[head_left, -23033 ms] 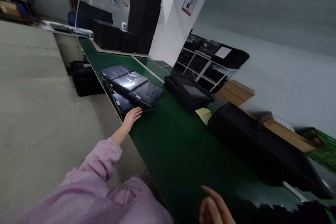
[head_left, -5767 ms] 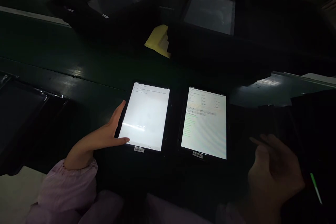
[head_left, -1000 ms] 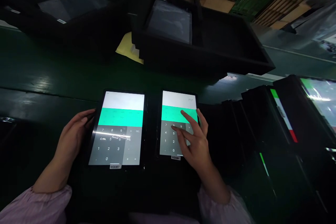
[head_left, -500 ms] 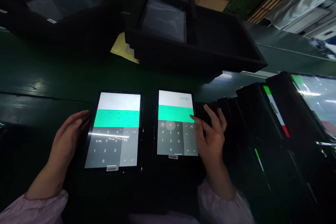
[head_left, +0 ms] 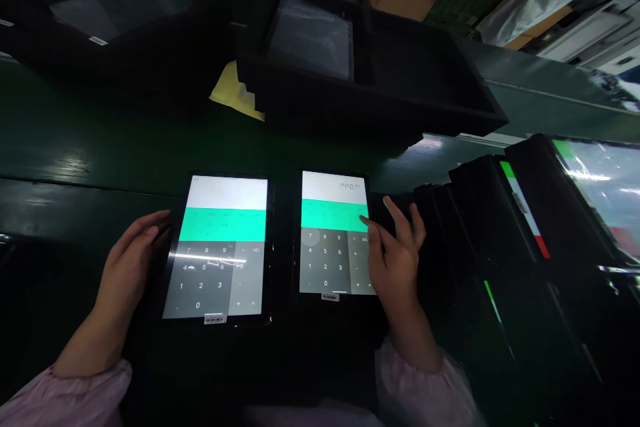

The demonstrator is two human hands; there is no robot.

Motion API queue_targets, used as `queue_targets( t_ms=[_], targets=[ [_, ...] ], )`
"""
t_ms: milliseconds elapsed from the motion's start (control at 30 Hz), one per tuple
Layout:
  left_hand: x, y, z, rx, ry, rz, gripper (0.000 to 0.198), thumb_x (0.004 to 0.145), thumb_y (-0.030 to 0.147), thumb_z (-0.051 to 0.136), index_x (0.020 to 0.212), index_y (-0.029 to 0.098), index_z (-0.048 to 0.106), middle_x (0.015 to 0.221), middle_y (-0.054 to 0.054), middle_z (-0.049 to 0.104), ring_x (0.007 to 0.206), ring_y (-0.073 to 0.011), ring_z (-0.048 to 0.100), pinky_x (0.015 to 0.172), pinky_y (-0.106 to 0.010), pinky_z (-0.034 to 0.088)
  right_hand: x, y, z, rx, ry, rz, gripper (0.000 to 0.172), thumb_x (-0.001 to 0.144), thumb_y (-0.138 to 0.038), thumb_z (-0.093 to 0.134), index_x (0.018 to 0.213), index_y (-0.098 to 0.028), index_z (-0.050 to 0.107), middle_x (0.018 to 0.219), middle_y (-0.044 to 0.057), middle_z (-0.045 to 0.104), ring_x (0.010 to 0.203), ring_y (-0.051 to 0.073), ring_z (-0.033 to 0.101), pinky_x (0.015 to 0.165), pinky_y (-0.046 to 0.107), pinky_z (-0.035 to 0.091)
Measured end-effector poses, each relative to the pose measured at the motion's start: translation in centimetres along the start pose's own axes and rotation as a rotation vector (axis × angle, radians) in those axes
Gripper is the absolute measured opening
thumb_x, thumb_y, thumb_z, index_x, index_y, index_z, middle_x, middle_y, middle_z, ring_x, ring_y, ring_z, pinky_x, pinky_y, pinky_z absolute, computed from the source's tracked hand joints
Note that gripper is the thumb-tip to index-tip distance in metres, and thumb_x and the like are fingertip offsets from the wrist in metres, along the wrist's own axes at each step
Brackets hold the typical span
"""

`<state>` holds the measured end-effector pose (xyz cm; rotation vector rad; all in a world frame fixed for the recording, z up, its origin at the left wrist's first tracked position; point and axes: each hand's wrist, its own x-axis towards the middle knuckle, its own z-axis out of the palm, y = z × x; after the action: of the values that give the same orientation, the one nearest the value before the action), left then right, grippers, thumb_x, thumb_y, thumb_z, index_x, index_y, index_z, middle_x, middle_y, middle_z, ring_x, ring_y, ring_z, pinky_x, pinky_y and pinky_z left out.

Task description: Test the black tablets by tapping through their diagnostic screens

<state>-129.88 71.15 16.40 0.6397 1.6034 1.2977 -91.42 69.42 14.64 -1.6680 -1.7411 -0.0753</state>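
Note:
Two tablets lie side by side with calculator screens lit. Beside the left edge of the left tablet (head_left: pixel 220 247) is my left hand (head_left: pixel 125 260), its fingers stretched forward. I cannot tell whether they touch the edge; nothing shows in the grasp. My right hand (head_left: pixel 397 257) hovers over the right side of the right tablet (head_left: pixel 325 260), index fingertip at the green function panel and other fingers spread. The right display shows characters ending in "87^", and a pale round highlight surrounds the 7 key. Each tablet has a small barcode label at its lower edge.
Beyond the tablets stands a stack of black trays (head_left: pixel 425 100), a film-covered panel (head_left: pixel 313 37) in the top one. A yellow paper (head_left: pixel 233 93) pokes out beside it. More black trays (head_left: pixel 100 60) sit at left; dark devices (head_left: pixel 525 213) stand in a row at right.
My right hand has shifted slightly left and up, its fingertip still at the green panel. A "^" has been added after 87, and the round highlight moved from 8 to 7.

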Motion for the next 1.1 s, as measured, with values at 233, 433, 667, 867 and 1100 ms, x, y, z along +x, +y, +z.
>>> queue_targets(
  t_ms=[233, 433, 667, 867, 1100],
  targets=[
    [0.2, -0.8, 0.1, 0.073, 0.035, 0.044, 0.039, 0.085, 0.032, 0.07, 0.122, 0.021, 0.075, 0.124, -0.005, 0.077, 0.125, -0.0293, 0.067, 0.12, -0.046, 0.042, 0.1, -0.4, 0.0, 0.014, -0.092, -0.01, 0.037, 0.109, -0.036, 0.046, 0.117, -0.02, 0.079, 0.157, 0.012, 0.051, 0.157, 0.041, 0.022, 0.114, 0.072, 0.043],
    [-0.9, -2.3, 0.6, 0.15, -0.048, 0.092, 0.051, 0.091, 0.043, 0.066, 0.137, 0.023, 0.068, 0.149, -0.004, 0.063, 0.144, -0.0327, 0.05, 0.128, -0.05, 0.027, 0.8, -2.3, -0.5, 0.043, 0.045, -0.032, 0.034, 0.108, -0.03, 0.048, 0.107, -0.02, 0.081, 0.142, 0.012, 0.065, 0.15, 0.039, 0.038, 0.11, 0.067, 0.049],
    [-1.8, -3.1, 0.6, 0.04, -0.155, 0.033, 0.054, 0.089, 0.049, 0.068, 0.138, 0.028, 0.067, 0.149, -0.004, 0.063, 0.144, -0.0346, 0.051, 0.124, -0.053, 0.035, 1.6, -8.6, 1.4, 0.178, -0.136, -0.189, 0.029, 0.106, -0.025, 0.051, 0.107, -0.023, 0.08, 0.143, 0.01, 0.062, 0.151, 0.035, 0.036, 0.11, 0.06, 0.052],
    [-1.5, -3.5, -0.3, -0.072, -0.23, -0.012, 0.053, 0.087, 0.049, 0.072, 0.136, 0.029, 0.068, 0.142, -0.004, 0.068, 0.139, -0.0348, 0.055, 0.125, -0.056, 0.033, 1.7, -12.5, 4.0, 0.174, -0.343, -0.287, 0.032, 0.107, -0.025, 0.048, 0.116, -0.019, 0.078, 0.155, 0.012, 0.05, 0.156, 0.039, 0.026, 0.114, 0.062, 0.049],
    [-1.6, -3.3, -0.3, -0.039, -0.232, -0.016, 0.055, 0.084, 0.048, 0.075, 0.135, 0.029, 0.068, 0.145, -0.005, 0.065, 0.138, -0.0374, 0.056, 0.12, -0.059, 0.039, 1.4, -12.2, 4.0, 0.163, -0.336, -0.276, 0.033, 0.105, -0.023, 0.049, 0.102, -0.02, 0.082, 0.154, 0.008, 0.054, 0.156, 0.042, 0.025, 0.114, 0.067, 0.048]
  ],
)
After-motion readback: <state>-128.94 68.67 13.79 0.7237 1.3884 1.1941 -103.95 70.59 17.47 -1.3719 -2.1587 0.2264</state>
